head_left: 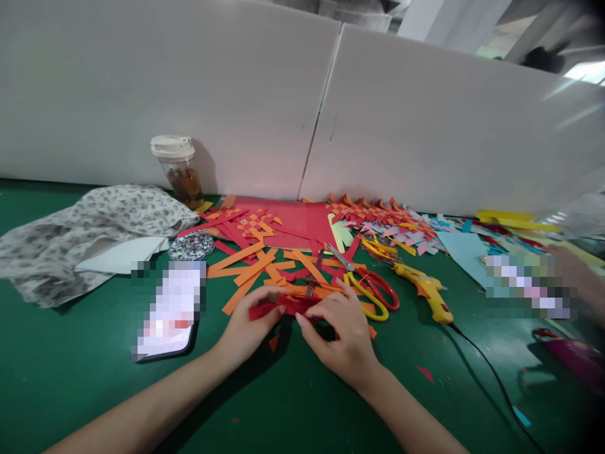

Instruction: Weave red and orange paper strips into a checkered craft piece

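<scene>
A red paper strip (265,310) is stretched between my two hands, low over the front of the paper pile. My left hand (248,320) pinches its left part between thumb and fingers. At its right part, the fingers of my right hand (341,328) are bent in and closed on the same strip. Orange paper strips (253,268) lie loosely just beyond my hands, mixed with red ones. Right beside my right hand rest scissors (378,290) with red and yellow handles, blades pointing away. Farther right lies a yellow glue gun (425,290) with a black cord.
A phone (170,315) lies at left, near patterned cloth (118,217) and a lidded cup (179,170). Behind are red sheets (293,221) and woven paper pieces (378,214). At the right edge, another person's blurred hand (579,274) is near a second phone (529,284).
</scene>
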Motion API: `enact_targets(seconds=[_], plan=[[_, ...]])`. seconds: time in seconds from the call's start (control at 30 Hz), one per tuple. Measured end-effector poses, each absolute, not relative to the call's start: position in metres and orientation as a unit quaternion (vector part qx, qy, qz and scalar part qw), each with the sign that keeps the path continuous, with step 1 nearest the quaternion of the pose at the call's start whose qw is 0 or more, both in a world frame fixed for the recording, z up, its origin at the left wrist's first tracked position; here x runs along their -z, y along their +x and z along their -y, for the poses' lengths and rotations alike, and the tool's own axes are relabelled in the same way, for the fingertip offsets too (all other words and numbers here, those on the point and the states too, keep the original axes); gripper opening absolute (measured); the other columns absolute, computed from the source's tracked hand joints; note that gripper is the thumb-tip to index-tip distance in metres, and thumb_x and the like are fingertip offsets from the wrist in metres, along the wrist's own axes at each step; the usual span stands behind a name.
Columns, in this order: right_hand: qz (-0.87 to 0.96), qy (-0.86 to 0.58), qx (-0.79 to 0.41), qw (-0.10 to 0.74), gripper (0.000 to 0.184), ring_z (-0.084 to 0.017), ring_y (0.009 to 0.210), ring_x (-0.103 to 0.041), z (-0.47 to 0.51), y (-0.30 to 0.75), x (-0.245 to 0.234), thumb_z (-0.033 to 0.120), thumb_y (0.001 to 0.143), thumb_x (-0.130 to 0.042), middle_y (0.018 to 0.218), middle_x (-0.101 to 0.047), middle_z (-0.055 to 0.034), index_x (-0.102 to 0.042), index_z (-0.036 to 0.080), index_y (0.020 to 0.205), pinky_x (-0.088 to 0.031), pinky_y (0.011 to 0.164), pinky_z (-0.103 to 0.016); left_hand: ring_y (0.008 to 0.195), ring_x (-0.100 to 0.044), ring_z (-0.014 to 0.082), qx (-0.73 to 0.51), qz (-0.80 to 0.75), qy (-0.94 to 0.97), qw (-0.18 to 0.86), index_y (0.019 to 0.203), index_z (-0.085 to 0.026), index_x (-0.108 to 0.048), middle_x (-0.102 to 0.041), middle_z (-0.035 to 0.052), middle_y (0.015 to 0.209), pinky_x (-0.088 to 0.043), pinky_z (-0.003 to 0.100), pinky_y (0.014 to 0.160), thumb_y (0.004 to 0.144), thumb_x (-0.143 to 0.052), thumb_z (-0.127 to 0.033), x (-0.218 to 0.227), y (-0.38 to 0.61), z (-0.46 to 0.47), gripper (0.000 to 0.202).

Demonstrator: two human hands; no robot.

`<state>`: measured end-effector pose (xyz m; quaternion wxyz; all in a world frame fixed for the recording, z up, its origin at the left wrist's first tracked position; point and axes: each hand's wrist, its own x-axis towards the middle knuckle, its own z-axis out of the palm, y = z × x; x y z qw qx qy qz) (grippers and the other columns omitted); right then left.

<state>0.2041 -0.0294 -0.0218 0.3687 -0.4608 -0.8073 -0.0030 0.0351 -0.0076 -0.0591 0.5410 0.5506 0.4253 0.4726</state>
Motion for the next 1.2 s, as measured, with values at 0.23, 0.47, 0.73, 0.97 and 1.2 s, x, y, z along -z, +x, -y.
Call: enact_targets(seconds=[0.23,0.47,0.73,0.97,1.2], plan=[[0.815,-0.446,-0.026,0.368,0.004,-0.015,0.065,-0.057,0.0302,0.2035,0.022,0.022,0.078,-0.054,0.068,-0.064,0.0023,-0.057,0.024,0.076,-0.023,0.1,-0.048,0.089,-0.062,0.019,-0.476,-0.425,0.546,0.543,0.09,-0.019,-0.063,-0.067,0.004,0.093,-0.049,0.033,0.082,0.073,-0.06,-0.018,0.0601,0.0347,0.0066,0.017],[0.833,-0.42,-0.063,0.355,0.017,-0.016,0.075,-0.059,0.0312,0.2076,0.0215,0.014,0.079,-0.046,0.083,-0.066,-0.0021,-0.054,0.022,0.092,-0.022,0.102,-0.05,0.086,-0.063,0.0193,-0.484,-0.439,0.519,0.551,0.086,-0.02,-0.063,-0.067,0.0031,0.089,-0.048,0.033,0.082,0.07,-0.062,-0.018,0.0591,0.0356,0.0065,0.016],[0.855,-0.398,-0.035,0.332,0.028,-0.015,0.082,-0.061,0.0254,0.2081,0.0295,0.009,0.082,-0.047,0.09,-0.068,-0.0009,-0.059,0.026,0.1,-0.027,0.1,-0.045,0.086,-0.063,0.0183,-0.48,-0.418,0.525,0.565,0.086,-0.02,-0.063,-0.068,0.0031,0.09,-0.049,0.03,0.08,0.071,-0.061,-0.016,0.0568,0.0361,0.0082,0.016],[0.847,-0.407,-0.005,0.343,0.02,-0.014,0.077,-0.063,0.023,0.2076,0.0287,0.015,0.083,-0.052,0.085,-0.069,-0.0009,-0.063,0.025,0.096,-0.029,0.099,-0.043,0.083,-0.063,0.0181,-0.465,-0.421,0.547,0.554,0.085,-0.019,-0.063,-0.068,0.004,0.088,-0.05,0.03,0.078,0.072,-0.062,-0.018,0.0575,0.0356,0.0097,0.013],[0.825,-0.424,-0.022,0.373,0.011,-0.013,0.069,-0.062,0.0227,0.2085,0.0271,0.015,0.081,-0.055,0.076,-0.068,0.0016,-0.062,0.023,0.085,-0.029,0.099,-0.045,0.082,-0.064,0.0181,-0.438,-0.395,0.597,0.544,0.089,-0.018,-0.063,-0.069,0.0053,0.089,-0.051,0.029,0.076,0.073,-0.059,-0.014,0.0569,0.0355,0.0122,0.017]])
